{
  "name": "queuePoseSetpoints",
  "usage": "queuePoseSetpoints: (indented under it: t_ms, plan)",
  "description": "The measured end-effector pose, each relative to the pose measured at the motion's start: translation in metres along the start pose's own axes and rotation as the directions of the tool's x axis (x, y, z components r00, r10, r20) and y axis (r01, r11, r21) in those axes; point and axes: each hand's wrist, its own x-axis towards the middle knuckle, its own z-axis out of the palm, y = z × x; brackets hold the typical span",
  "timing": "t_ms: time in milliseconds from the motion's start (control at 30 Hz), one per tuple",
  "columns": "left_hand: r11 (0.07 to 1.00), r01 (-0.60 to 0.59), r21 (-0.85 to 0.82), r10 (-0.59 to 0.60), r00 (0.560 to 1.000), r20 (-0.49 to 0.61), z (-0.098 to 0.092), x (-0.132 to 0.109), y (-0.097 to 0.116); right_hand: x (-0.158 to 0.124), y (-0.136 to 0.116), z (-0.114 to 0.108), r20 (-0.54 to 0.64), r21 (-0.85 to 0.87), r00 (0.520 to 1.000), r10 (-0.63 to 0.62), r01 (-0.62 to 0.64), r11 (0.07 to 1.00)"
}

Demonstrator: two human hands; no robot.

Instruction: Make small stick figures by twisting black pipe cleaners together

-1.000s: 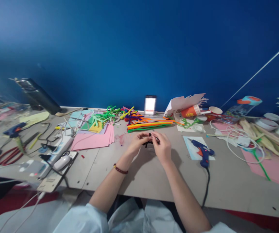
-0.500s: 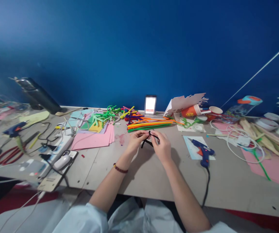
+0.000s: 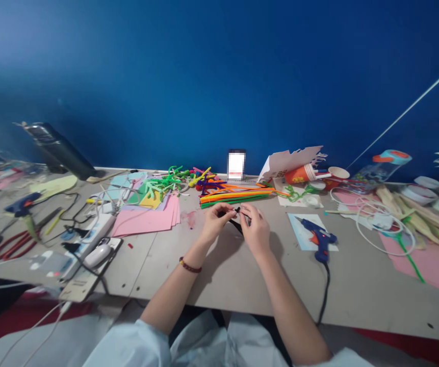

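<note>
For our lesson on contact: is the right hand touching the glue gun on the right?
Apart: the head view shows tabletop between the right hand and the glue gun.

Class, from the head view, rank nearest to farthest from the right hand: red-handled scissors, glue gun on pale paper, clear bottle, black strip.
1. Black strip: held in the right hand.
2. Glue gun: to the hand's right.
3. Clear bottle: farther right, near the wall.
4. Red-handled scissors: far left.

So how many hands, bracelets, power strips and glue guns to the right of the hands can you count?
Hands: 2, the left hand and right hand, both holding a black strip
Bracelet: 1
Power strip: 1
Glue gun: 1
Total: 5
</note>
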Motion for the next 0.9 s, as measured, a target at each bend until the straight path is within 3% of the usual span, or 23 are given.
queuePoseSetpoints:
  t_ms: [267, 533, 667, 900]
  plan:
    - [0.989, -0.025, 0.145, 0.023, 1.0, 0.016, -0.004, 0.002, -0.005, 0.001, 0.0, -0.001, -0.014, 0.036, 0.998, -0.064, 0.065, 0.997]
    - [0.991, -0.056, 0.123, 0.057, 0.998, -0.002, -0.002, 0.001, -0.003, 0.003, -0.003, -0.002, -0.025, 0.063, 0.998, -0.061, 0.062, 0.996]
    - [0.992, -0.064, 0.111, 0.065, 0.998, -0.01, 0.001, -0.001, 0.002, 0.005, -0.005, -0.004, -0.028, 0.118, 0.999, 0.032, -0.028, 0.993]
    - [0.998, -0.012, 0.065, 0.012, 1.0, 0.006, 0.0, 0.001, -0.001, 0.006, 0.0, -0.003, 0.138, 0.353, 0.958, 0.251, -0.284, 0.891]
